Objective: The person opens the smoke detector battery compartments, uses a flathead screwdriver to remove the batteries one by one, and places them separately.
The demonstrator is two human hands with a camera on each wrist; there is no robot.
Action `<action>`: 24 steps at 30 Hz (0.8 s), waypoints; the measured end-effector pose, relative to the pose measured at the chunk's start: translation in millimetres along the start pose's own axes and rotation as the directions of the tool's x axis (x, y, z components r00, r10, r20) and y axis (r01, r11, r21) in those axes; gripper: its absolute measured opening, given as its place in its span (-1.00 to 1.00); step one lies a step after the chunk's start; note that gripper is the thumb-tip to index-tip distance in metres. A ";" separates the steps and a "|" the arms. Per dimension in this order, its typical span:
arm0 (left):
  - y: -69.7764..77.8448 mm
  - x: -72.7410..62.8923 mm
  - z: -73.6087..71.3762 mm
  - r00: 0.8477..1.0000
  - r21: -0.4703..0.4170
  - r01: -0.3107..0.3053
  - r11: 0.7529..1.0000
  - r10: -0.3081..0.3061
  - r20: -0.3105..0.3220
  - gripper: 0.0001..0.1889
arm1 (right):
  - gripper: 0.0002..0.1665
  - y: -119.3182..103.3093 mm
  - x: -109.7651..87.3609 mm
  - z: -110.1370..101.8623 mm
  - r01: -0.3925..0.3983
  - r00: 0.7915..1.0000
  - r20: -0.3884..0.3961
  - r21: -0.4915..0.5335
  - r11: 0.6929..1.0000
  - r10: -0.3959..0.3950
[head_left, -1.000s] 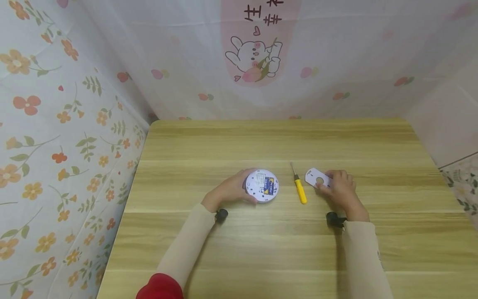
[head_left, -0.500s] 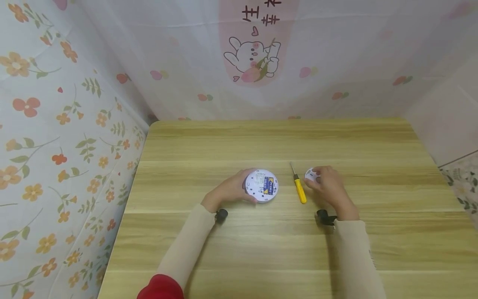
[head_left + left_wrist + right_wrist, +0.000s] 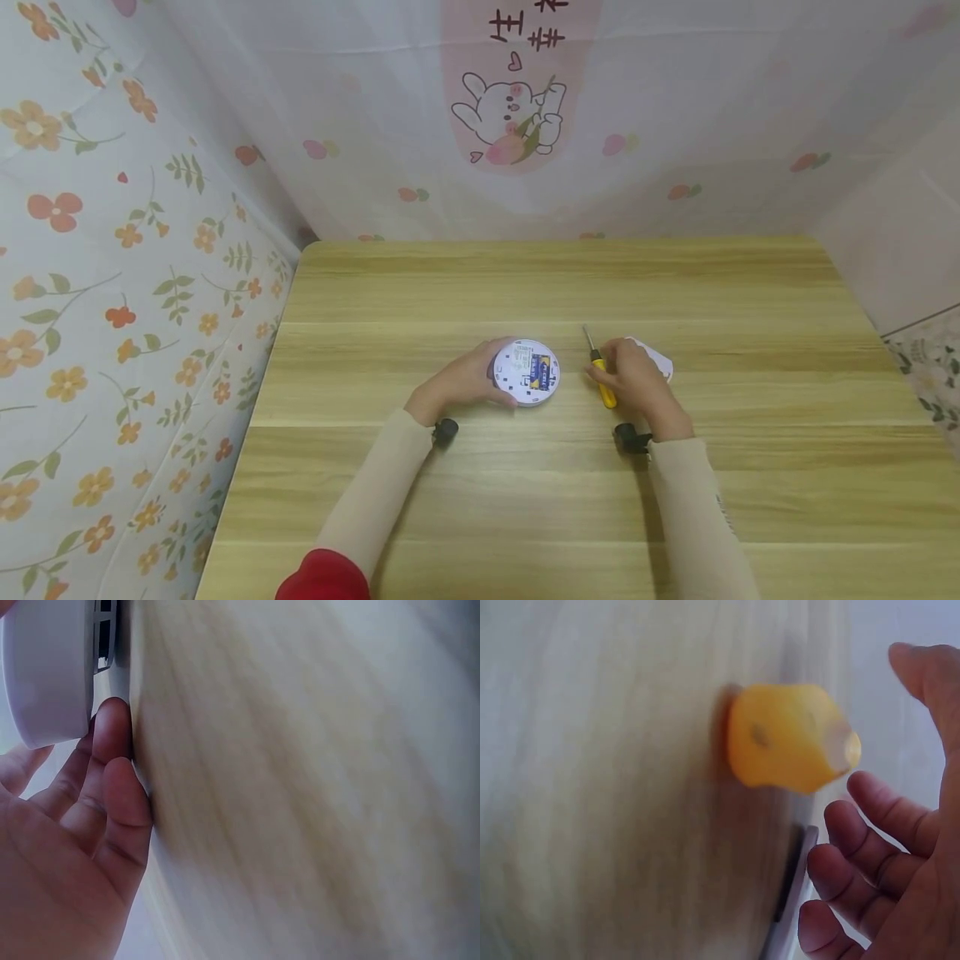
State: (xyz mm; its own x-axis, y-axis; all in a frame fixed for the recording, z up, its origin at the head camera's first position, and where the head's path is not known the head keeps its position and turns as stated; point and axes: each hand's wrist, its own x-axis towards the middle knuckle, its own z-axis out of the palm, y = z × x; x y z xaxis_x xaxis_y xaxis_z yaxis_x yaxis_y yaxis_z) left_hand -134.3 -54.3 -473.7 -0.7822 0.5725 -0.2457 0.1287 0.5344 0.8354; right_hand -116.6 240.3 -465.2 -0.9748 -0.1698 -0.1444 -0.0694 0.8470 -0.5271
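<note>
A round white smoke detector lies battery side up near the table's middle, a blue battery showing in its back. My left hand holds it from the left, thumb in front and fingers around the far side; its side wall fills the corner of the left wrist view. Right of it lies a yellow-handled screwdriver, tip pointing away. My right hand hovers over its handle, thumb and fingers spread on either side, with a gap visible in the right wrist view. A white mounting plate lies partly hidden behind that hand.
All this lies on a wood-grain table. A flowered cloth hangs along the left side, and a cloth with a rabbit print stands behind the back edge. Each wrist carries a small black camera.
My right hand has let go of the mounting plate and moved left to the screwdriver. The left hand and the smoke detector stay in place.
</note>
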 end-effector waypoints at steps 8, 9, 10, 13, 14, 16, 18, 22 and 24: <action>-0.1 -0.2 -0.5 1.000 0.004 0.006 1.000 -0.006 0.000 0.13 | -0.35 -2.4 2.9 5.3 -0.055 0.998 0.034 -0.042 0.998 0.057; -0.1 -0.1 -0.4 1.000 -0.001 0.003 1.000 -0.003 0.000 0.13 | -0.35 -2.7 3.4 5.8 -0.058 0.998 0.034 -0.052 0.997 0.060; -0.1 -0.3 -0.5 1.000 -0.006 0.002 1.000 -0.002 0.000 0.13 | -0.36 -2.9 3.9 6.2 -0.061 0.997 0.034 -0.060 0.996 0.063; 0.1 -0.8 -0.8 1.000 -0.015 0.004 1.000 -0.004 0.001 0.13 | -0.39 -3.8 5.0 7.8 -0.057 0.998 0.024 -0.082 0.995 0.059; 0.0 -0.9 -0.8 1.000 -0.016 0.005 1.000 -0.005 0.002 0.13 | -0.40 -3.8 5.3 8.4 -0.054 0.998 0.018 -0.089 0.995 0.056; 0.0 -1.2 -0.9 1.000 -0.015 0.009 1.000 -0.009 0.004 0.13 | -0.42 -3.6 5.5 9.3 -0.043 0.999 0.005 -0.098 0.994 0.044; 0.0 -1.4 -0.8 1.000 -0.009 0.010 1.000 -0.009 0.004 0.13 | -0.45 -3.3 5.2 9.8 -0.028 1.000 -0.011 -0.106 0.994 0.027; 0.3 -1.3 -0.5 1.000 -0.002 0.018 1.000 -0.018 -0.001 0.14 | -0.54 -4.3 4.7 9.2 -0.022 0.999 -0.034 -0.112 0.994 0.018; 1.1 -1.2 -0.3 1.000 -0.005 0.022 1.000 -0.022 -0.003 0.13 | -0.56 -5.5 4.6 8.4 -0.025 0.999 -0.040 -0.115 0.993 0.021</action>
State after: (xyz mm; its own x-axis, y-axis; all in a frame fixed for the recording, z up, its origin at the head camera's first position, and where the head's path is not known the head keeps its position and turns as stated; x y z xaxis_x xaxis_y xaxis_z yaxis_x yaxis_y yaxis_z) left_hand -133.4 -54.6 -472.3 -0.7867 0.5586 -0.2628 0.1084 0.5441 0.8320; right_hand -118.8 230.6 -469.9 -0.9837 -0.1319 -0.1220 -0.0687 0.9034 -0.4232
